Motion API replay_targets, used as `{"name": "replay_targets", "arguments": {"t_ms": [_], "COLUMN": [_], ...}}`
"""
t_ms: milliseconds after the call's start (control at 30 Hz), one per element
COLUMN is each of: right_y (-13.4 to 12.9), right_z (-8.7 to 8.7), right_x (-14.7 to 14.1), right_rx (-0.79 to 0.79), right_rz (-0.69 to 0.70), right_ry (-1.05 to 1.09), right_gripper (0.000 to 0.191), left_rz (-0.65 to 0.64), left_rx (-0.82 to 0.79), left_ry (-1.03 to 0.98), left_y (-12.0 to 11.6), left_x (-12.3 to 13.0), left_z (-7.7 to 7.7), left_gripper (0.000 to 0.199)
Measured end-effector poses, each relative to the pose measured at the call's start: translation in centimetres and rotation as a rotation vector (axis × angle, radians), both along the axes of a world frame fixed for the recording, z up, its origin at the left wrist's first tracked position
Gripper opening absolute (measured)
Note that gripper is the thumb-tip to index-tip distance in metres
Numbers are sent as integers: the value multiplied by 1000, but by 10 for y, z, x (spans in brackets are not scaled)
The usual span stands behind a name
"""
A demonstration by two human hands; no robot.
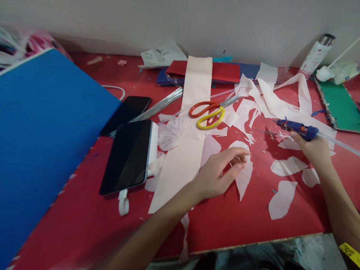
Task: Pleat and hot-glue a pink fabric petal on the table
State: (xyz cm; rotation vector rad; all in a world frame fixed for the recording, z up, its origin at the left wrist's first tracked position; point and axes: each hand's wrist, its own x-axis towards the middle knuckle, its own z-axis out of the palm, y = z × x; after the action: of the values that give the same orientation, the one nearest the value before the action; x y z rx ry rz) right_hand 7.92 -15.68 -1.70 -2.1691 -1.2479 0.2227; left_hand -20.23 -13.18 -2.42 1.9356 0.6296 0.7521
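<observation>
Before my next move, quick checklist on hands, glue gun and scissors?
1. Right hand holding glue gun: ok.
2. Glue stick in the gun's rear: ok, sticking out behind.
3. Gun hot: cannot tell.
4. Left hand gripping the pale cut piece under its fingers: cannot tell.
5. Scissors clear of both hands: ok.
6. Area around nozzle clear: not ok, pale scraps close by.

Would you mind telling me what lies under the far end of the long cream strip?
Flat red sheeting shows on both sides, apparently passing under the cream strip; the covered part cannot be seen.
</observation>
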Motion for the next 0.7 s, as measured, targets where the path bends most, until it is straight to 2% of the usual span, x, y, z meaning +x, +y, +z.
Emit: {"name": "replay_targets", "arguments": {"t_ms": [67,133,200,267,367,533,700], "right_y": [0,0,-1,-1,-1,-1,-3], "right_z": [1,2,1,1,-1,-3,-4], "right_x": [-1,-1,-2,-2,-1,0,-1], "right_rx": [-19,-30,-32,-35,-30,-14,18], "right_rz": [-6,-11,-9,-1,-1,-15,11], "right_ry": [-7,-9,-2,6,12,28,39], "right_gripper": [37,37,37,37,37,38,39], "left_rz": [91,198,264,272,258,233,275], "left_rx": [-80,-25,167,380,545,558,499], "left_ry": [26,116,241,341,420,419,423], "left_y": [1,3,6,8,9,8,10], "left_x": [2,3,5,7,9,11,15], "left_z": [-6,-11,-14,-16,-16,-19,-21], "left_gripper": [28,27,24,22,16,14,19]}}
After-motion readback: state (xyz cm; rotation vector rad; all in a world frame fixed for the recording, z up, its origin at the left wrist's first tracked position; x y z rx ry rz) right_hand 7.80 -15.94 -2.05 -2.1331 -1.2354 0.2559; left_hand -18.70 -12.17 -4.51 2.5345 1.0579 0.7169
